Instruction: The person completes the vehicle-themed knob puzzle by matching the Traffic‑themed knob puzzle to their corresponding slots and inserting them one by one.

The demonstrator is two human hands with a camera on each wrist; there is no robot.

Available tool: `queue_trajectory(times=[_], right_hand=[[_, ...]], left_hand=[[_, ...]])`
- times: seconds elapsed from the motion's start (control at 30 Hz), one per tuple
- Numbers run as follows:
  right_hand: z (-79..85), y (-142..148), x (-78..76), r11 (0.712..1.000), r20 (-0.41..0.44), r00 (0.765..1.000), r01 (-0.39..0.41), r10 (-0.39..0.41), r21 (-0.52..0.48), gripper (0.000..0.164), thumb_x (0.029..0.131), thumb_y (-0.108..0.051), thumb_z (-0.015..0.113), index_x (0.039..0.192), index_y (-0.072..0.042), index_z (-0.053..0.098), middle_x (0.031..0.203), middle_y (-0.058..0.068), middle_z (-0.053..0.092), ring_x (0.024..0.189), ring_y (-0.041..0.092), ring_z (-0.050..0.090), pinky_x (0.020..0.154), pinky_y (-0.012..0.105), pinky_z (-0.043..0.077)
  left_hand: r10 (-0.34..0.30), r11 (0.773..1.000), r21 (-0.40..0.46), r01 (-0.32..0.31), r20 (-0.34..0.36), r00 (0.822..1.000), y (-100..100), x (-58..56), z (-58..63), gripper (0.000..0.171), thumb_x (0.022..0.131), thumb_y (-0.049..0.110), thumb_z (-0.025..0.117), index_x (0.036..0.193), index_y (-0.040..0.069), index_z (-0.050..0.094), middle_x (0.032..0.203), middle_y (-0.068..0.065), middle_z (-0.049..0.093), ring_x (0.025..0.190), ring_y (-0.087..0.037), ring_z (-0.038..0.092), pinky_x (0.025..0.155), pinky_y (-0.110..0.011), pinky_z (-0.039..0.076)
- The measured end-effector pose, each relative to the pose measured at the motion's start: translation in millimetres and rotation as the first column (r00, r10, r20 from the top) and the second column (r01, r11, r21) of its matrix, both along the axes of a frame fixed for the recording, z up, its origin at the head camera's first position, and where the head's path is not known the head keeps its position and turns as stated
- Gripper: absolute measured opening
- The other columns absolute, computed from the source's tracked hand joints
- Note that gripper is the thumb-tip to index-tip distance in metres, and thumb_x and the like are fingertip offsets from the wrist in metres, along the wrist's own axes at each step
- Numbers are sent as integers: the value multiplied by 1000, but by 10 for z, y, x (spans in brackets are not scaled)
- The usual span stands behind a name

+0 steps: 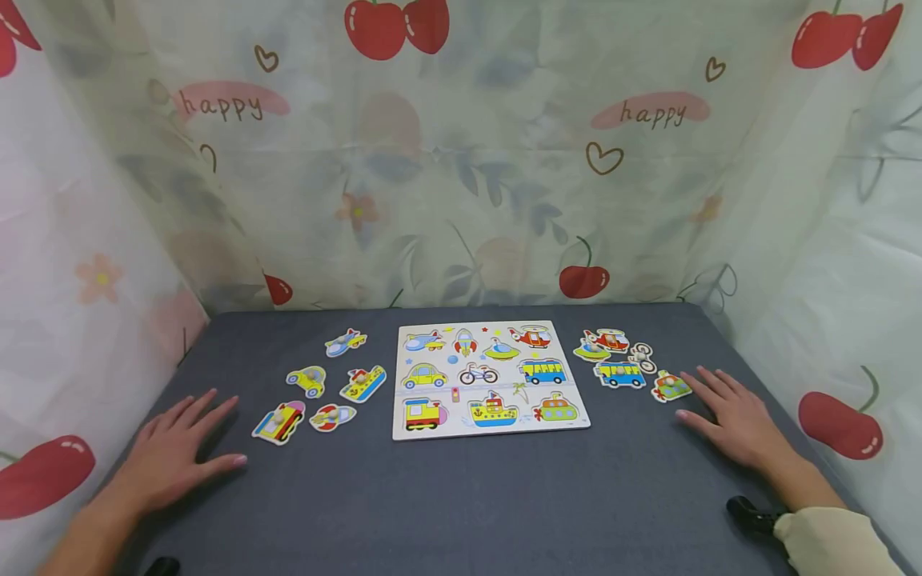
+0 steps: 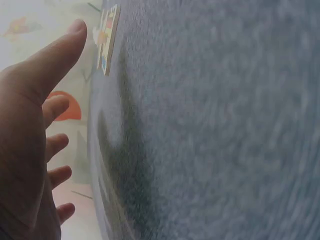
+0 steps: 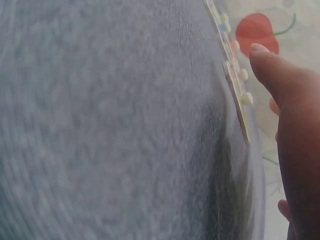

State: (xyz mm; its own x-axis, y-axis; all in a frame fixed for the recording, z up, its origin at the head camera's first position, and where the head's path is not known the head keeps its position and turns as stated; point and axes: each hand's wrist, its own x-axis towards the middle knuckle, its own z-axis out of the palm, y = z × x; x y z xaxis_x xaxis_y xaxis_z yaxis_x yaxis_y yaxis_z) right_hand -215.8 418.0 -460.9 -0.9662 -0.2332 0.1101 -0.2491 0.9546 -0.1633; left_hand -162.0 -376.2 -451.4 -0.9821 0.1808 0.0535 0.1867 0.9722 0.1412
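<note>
My left hand [image 1: 173,456] is spread with straight fingers at the left of the table, holding nothing. Nearest to it lies the train piece [image 1: 279,422]. Around that are a car piece [image 1: 306,382], a rocket piece [image 1: 333,417], a ship piece [image 1: 363,384] and a plane piece [image 1: 346,342]. On the right, my right hand [image 1: 742,424] is spread too, its fingertips right beside the submarine piece [image 1: 671,386]. Close by lie a bus piece [image 1: 620,374], a bicycle piece [image 1: 643,358], a helicopter piece [image 1: 612,340] and a flying saucer piece [image 1: 591,350]. Small knobs rise from pieces in the right wrist view.
Between the two groups lies a white puzzle board [image 1: 461,434] printed with matching vehicle pictures. A dark grey cloth [image 1: 475,504] covers the table. Patterned curtains [image 1: 432,184] enclose its back and sides. A black strap [image 1: 752,516] sits at the right wrist.
</note>
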Motion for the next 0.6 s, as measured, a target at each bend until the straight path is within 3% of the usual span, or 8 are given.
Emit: queue_trajectory(times=[0.23,0.37,0.5,0.6], right_hand=[[17,-85,-25,1000,-28,999,-25,25,-16,71,93,-52,57,147,-8,39,148,29,33,134,51,23,97,74,21],[23,-164,-35,999,-41,998,-38,37,-24,70,94,-50,58,146,-7,41,146,29,35,134,52,25,96,74,22],[26,-253,-47,998,-39,999,-38,37,-47,69,95,-50,57,146,-6,41,146,29,35,134,51,25,96,75,22],[27,-321,-55,996,-47,998,-41,37,-79,67,96,-48,56,145,-5,41,146,29,35,134,51,25,96,75,22]], left_hand=[[-16,999,39,16,4,1000,104,-7,8,95,78,73,61,149,13,38,150,-29,27,130,-56,22,95,-76,16],[-26,994,105,26,0,1000,211,-18,35,92,79,68,64,149,14,38,150,-27,28,130,-55,24,95,-77,18],[-42,975,219,42,-2,999,330,-21,68,88,80,60,70,148,12,40,150,-26,29,130,-53,27,95,-76,22],[-62,948,312,62,-8,998,417,-12,94,82,82,51,73,147,11,42,150,-25,30,131,-52,28,94,-75,24]])
